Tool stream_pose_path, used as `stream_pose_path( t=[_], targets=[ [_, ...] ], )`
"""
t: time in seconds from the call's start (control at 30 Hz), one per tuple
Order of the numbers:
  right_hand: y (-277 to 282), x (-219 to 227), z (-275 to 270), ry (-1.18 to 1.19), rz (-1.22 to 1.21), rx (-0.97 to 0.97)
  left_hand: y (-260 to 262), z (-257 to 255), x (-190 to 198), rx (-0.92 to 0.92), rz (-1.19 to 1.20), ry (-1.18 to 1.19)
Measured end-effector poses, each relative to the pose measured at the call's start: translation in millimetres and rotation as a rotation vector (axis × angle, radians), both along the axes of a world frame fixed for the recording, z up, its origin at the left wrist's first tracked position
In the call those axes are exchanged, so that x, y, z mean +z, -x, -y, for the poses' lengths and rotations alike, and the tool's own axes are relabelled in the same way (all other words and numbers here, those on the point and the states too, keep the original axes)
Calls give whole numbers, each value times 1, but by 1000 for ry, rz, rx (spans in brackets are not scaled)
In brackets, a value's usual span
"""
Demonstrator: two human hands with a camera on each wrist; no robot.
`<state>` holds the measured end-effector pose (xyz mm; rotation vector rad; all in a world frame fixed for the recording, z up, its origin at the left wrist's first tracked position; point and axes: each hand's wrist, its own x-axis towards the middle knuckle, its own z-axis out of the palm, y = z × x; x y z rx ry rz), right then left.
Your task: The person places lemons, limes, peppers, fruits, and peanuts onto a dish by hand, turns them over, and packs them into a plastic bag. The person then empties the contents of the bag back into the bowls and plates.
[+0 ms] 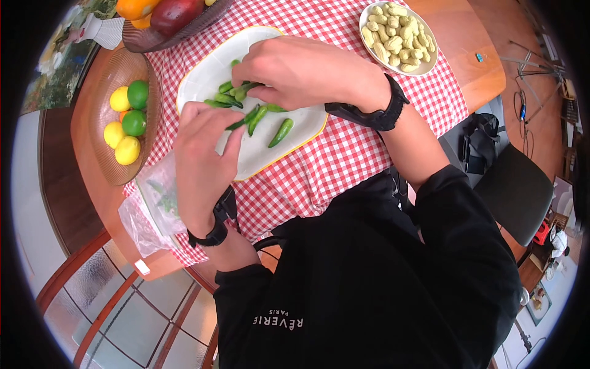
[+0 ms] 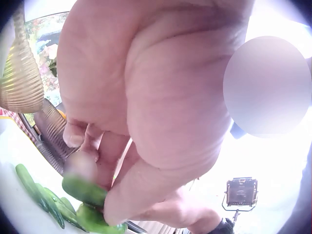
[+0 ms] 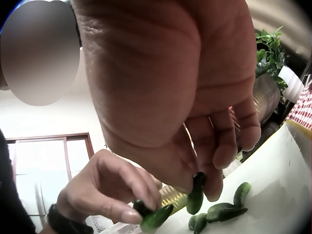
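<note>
Several green chili peppers [image 1: 281, 133] lie on a white tray with a yellow rim [image 1: 258, 161]. My right hand [image 1: 295, 69] is over the tray's upper part; in the right wrist view its thumb and finger pinch one pepper [image 3: 195, 195] upright. At the tray's left side is my left hand [image 1: 206, 154], fingers bent down among the peppers. In the left wrist view the left thumb and a finger pinch a pepper [image 2: 84, 191]. Other peppers [image 3: 226, 213] rest on the tray beneath the right hand.
A bowl of peanuts [image 1: 399, 38] stands at the upper right. Lemons and limes lie in an oval glass dish [image 1: 98, 132] at left, below another fruit bowl [image 1: 178, 38]. A clear plastic bag [image 1: 161, 200] rests beside the left forearm. Checkered cloth [image 1: 350, 150] covers the table.
</note>
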<state>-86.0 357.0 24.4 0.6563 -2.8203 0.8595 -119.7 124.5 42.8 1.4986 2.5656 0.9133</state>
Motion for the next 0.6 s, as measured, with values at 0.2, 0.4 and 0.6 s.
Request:
stream_pose_path(
  t=[0.2, 0.4, 0.6],
  targets=[
    [5, -6, 1, 151, -33, 94, 4, 0, -4, 148, -38, -109],
    [3, 0, 1, 285, 21, 133, 1, 0, -2, 189, -105, -134],
    [5, 1, 1, 309, 50, 137, 1, -1, -4, 180, -43, -148]
  ],
)
